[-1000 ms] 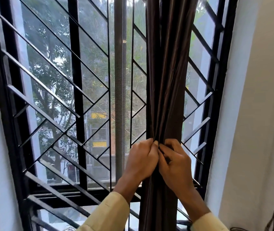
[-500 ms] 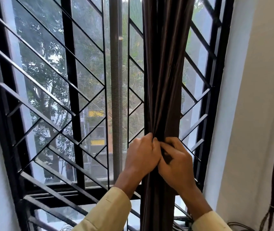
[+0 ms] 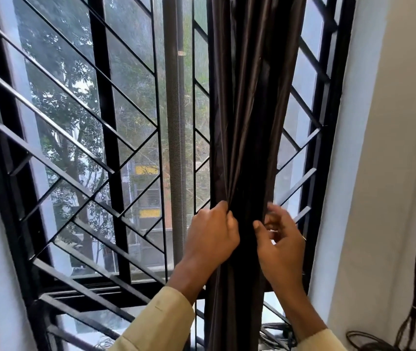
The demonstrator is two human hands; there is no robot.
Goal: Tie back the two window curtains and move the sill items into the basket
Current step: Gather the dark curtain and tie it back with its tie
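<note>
Left hand [image 3: 212, 231] fisted tight on gathered dark brown satin curtain [image 3: 250, 110], right hand [image 3: 281, 243] half-open, barely pinching: slippery folds likely fanning out rightward toward black window grille [image 3: 105, 138].

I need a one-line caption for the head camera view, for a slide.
Left hand grips the gathered dark brown curtain while the right hand opens beside it, before a black window grille.

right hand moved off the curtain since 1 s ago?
Yes. The right hand has shifted right, toward the grille's right frame, opening a gap from the left hand; its fingers are now spread beside the curtain.
</note>
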